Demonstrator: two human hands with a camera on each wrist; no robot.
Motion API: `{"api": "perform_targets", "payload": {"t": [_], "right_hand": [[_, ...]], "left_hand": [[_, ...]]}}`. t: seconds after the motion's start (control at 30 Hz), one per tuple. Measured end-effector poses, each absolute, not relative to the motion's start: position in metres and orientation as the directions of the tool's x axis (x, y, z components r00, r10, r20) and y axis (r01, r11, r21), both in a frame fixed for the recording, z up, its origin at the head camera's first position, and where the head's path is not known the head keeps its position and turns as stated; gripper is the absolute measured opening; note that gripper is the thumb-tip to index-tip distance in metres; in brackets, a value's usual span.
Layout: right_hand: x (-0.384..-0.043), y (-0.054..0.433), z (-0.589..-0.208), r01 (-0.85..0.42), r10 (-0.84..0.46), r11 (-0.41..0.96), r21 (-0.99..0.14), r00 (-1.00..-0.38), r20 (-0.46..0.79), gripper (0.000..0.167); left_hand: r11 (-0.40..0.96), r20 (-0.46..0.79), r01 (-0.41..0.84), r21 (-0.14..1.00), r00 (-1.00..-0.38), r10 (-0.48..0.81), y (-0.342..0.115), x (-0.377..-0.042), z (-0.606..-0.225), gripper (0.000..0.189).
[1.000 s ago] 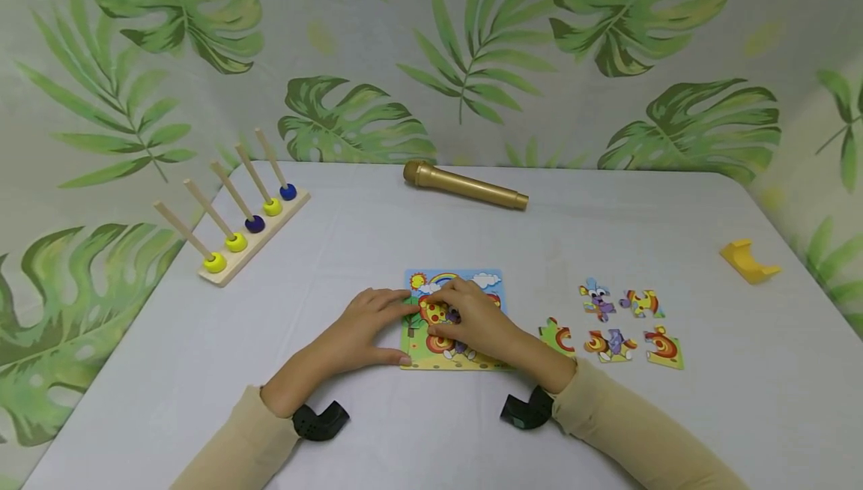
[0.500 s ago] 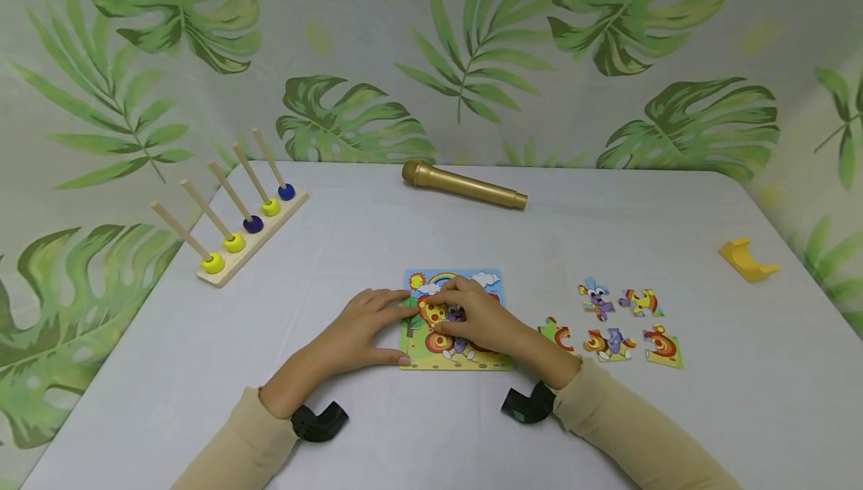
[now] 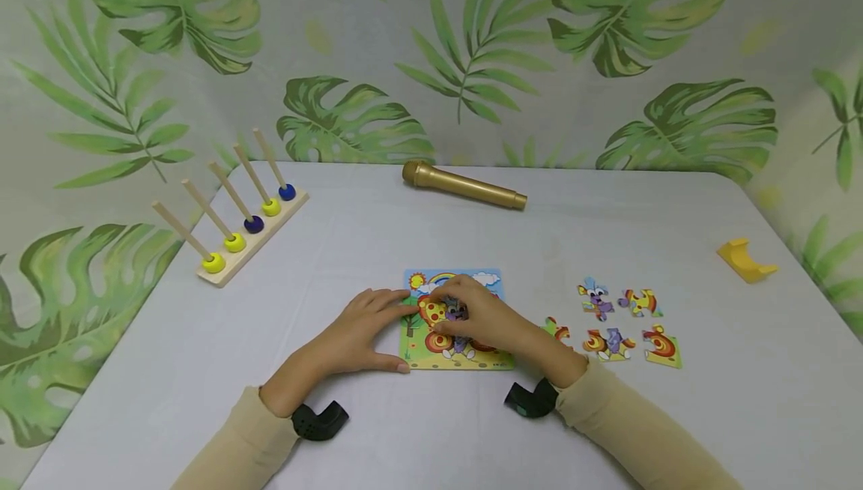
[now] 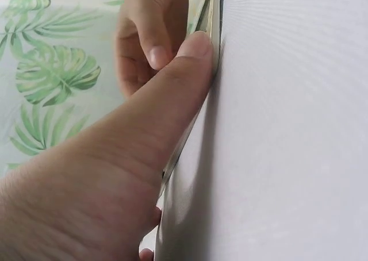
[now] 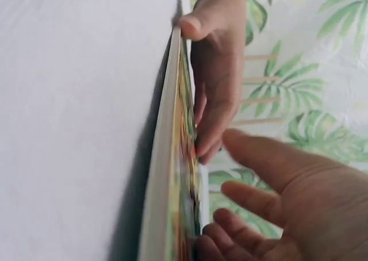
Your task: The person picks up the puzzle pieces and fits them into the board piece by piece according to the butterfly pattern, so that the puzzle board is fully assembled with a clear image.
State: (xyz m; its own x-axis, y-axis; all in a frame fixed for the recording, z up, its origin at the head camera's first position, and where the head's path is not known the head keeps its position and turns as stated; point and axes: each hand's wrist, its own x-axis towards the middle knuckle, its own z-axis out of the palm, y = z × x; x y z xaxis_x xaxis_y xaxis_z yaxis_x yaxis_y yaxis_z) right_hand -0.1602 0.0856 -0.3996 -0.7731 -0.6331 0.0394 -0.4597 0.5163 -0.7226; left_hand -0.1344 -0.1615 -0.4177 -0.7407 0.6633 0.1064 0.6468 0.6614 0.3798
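A puzzle board (image 3: 445, 360) lies flat on the white surface (image 3: 431, 437), beneath the right hand's (image 3: 487, 319) parted, unloaded fingers. The left hand's (image 3: 360, 329) extended fingers touch its left edge. Five loose pieces (image 3: 613, 342) lie nearer the right hand.

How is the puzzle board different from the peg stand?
The puzzle board is flat; the peg stand has five sticks poking up. The puzzle board is printed in many colours; the peg stand is plain wood with yellow and blue beads. The left hand touches the puzzle board; no hand touches the peg stand. Both sit on the white table.
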Motion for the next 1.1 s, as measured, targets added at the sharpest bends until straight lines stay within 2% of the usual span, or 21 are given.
{"api": "perform_targets", "payload": {"t": [0.13,0.37,0.57,0.73,0.87,1.1], "right_hand": [[-0.158,0.101,-0.381,-0.460,-0.625,0.492,-0.740,-0.778,0.068,0.052],[-0.151,0.152,-0.356,-0.599,-0.571,0.456,-0.659,-0.764,0.299,0.056],[-0.147,0.202,-0.349,-0.627,-0.488,0.520,-0.581,-0.775,0.400,0.063],[-0.147,0.238,-0.354,-0.547,-0.417,0.588,-0.595,-0.836,0.357,0.068],[-0.148,0.257,-0.363,-0.447,-0.372,0.611,-0.653,-0.890,0.262,0.067],[-0.154,0.273,-0.382,-0.304,-0.377,0.609,-0.732,-0.924,0.070,0.068]], "left_hand": [[0.658,0.109,0.646,0.387,-0.741,0.663,-0.161,-0.135,-0.418,0.082],[0.669,0.099,0.636,0.385,-0.749,0.655,-0.162,-0.135,-0.419,0.083],[0.678,0.093,0.626,0.385,-0.757,0.646,-0.162,-0.135,-0.421,0.083],[0.679,0.090,0.622,0.390,-0.760,0.644,-0.162,-0.135,-0.421,0.083],[0.677,0.093,0.624,0.391,-0.758,0.645,-0.162,-0.135,-0.421,0.084],[0.670,0.097,0.625,0.402,-0.756,0.647,-0.162,-0.135,-0.421,0.084]]}}
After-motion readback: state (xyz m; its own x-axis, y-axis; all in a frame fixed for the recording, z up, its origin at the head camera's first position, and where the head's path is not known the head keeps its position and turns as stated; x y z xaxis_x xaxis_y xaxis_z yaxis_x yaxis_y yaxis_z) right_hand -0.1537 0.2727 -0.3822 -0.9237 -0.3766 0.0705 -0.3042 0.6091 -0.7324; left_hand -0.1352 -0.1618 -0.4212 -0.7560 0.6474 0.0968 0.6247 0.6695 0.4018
